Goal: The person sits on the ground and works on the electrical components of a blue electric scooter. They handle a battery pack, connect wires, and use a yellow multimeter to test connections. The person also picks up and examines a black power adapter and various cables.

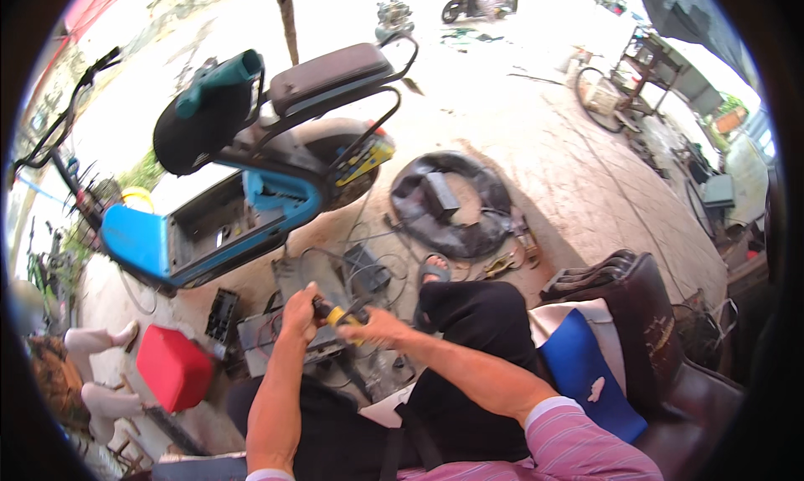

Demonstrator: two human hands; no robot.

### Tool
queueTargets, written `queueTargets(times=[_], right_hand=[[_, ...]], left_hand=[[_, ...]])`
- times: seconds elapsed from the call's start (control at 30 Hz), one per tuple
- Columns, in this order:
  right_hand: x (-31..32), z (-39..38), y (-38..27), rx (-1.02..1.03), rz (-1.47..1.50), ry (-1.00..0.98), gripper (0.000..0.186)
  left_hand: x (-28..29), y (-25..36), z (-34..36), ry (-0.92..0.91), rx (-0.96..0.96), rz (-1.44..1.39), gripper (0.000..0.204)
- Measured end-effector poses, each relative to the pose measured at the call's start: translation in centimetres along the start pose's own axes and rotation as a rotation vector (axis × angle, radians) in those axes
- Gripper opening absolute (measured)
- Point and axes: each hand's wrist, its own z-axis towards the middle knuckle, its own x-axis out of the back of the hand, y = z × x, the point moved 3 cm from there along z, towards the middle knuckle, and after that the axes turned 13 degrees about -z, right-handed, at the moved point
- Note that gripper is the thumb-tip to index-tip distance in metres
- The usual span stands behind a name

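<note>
In front of my lap, my left hand (300, 312) is closed around the dark end of a yellow-and-black hand tool (338, 316). My right hand (378, 327) grips the same piece from the other side, fingers wrapped by its yellow part. The exact kind of tool is too small and blurred to make out. Below the hands lies an opened grey box (258, 333) with thin red wires. A dark charger-like block (367, 267) with loose cables rests on the ground beyond them.
A blue electric scooter (134, 238) with an uncovered footwell stands ahead left. A black inner tube (406, 204) with a grey block (441, 193) lies ahead; pliers (500, 266) lie nearby. At left are a red stool (174, 368) and a seated person's legs (105, 401). A brown sofa (653, 330) is at right.
</note>
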Motion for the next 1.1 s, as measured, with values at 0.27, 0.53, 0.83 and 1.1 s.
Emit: queueTargets(times=[0.27, 0.53, 0.83, 1.1], right_hand=[[0.7, 0.2, -1.0, 0.03, 0.021, -0.005, 0.068], [0.6, 0.8, -0.3, 0.022, 0.085, 0.021, 0.059], [1.1, -0.1, -1.6, 0.067, -0.244, 0.141, 0.077], [1.3, -1.1, -2.7, 0.042, -0.231, 0.09, 0.065]], left_hand=[[-2.2, 0.4, -1.8, -0.034, 0.024, -0.23, 0.031], [-3.5, 0.8, -3.4, -0.021, -0.065, 0.049, 0.029], [-1.1, 0.6, -2.5, 0.039, -0.012, 0.135, 0.017], [-2.1, 0.7, -4.2, 0.004, 0.093, 0.111, 0.017]])
